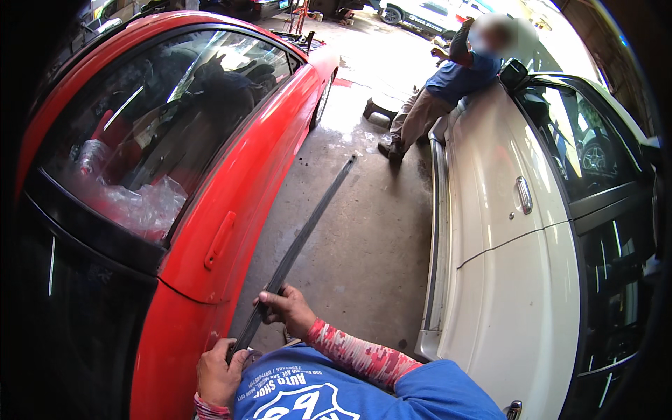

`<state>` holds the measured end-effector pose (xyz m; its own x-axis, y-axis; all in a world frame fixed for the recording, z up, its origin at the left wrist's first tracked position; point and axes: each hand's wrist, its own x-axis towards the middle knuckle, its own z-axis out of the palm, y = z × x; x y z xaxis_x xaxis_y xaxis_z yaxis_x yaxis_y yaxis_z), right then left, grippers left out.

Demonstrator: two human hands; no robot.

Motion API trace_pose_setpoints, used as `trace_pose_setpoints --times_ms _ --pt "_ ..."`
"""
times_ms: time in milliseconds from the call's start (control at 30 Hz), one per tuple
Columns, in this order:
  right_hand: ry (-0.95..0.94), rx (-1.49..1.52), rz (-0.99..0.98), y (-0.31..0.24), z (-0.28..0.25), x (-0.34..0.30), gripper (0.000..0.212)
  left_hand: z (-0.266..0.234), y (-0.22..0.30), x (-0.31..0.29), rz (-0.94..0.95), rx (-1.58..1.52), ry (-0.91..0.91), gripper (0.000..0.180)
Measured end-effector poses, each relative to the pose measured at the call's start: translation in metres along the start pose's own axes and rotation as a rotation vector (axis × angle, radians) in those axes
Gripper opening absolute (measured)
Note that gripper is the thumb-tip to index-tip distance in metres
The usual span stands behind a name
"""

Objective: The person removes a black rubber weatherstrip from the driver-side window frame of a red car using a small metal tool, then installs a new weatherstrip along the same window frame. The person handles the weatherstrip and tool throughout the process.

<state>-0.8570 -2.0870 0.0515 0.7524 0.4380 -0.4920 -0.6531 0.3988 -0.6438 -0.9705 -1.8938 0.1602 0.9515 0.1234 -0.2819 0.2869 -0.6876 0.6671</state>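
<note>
A long, thin black strip (311, 222), like a car's window trim, slants from my waist up and away over the floor between two cars. Near its close end my left hand (218, 369) is closed round it, with the thumb on top. Further along, my right hand (291, 312) grips the same strip between thumb and fingers. The far end of the strip points toward the open floor and touches neither car. Just left of my hands stands the red car (210, 308), its door handle (220, 240) close by.
On the right a white car (504, 280) runs alongside, with a side step (437, 231) low on its flank. Ahead, a person in a blue shirt (462, 80) leans against it. A small dark stool (379, 110) stands on the concrete floor (350, 266) beside that person.
</note>
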Motion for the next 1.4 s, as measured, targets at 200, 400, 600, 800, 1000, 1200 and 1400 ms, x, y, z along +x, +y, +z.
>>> trace_pose_setpoints --times_ms 200,400,600,800,1000,1200,1400 --pt "0.195 0.018 -0.123 -0.029 -0.014 0.011 0.028 -0.011 -0.022 -0.020 -0.084 -0.084 -0.078 0.033" --pt "0.314 0.099 -0.137 -0.032 -0.030 0.016 0.025 -0.022 -0.038 -0.039 -0.004 -0.034 0.092 0.029" --pt "0.398 0.127 -0.118 -0.027 -0.041 0.018 0.032 -0.032 -0.030 -0.034 -0.027 -0.039 0.047 0.023" --pt "0.369 0.115 -0.145 -0.016 -0.059 0.014 0.024 -0.033 -0.042 -0.033 -0.068 -0.070 -0.050 0.024" --pt "0.095 0.171 -0.182 -0.008 -0.064 -0.007 0.015 -0.022 -0.034 -0.031 -0.081 0.051 -0.021 0.022" --pt "0.095 0.205 -0.144 0.011 -0.075 -0.010 0.014 -0.021 -0.036 -0.031 -0.051 -0.019 0.059 0.022" --pt "0.145 0.196 -0.131 0.014 -0.084 -0.012 0.017 -0.018 -0.038 -0.033 -0.046 -0.058 0.062 0.024"
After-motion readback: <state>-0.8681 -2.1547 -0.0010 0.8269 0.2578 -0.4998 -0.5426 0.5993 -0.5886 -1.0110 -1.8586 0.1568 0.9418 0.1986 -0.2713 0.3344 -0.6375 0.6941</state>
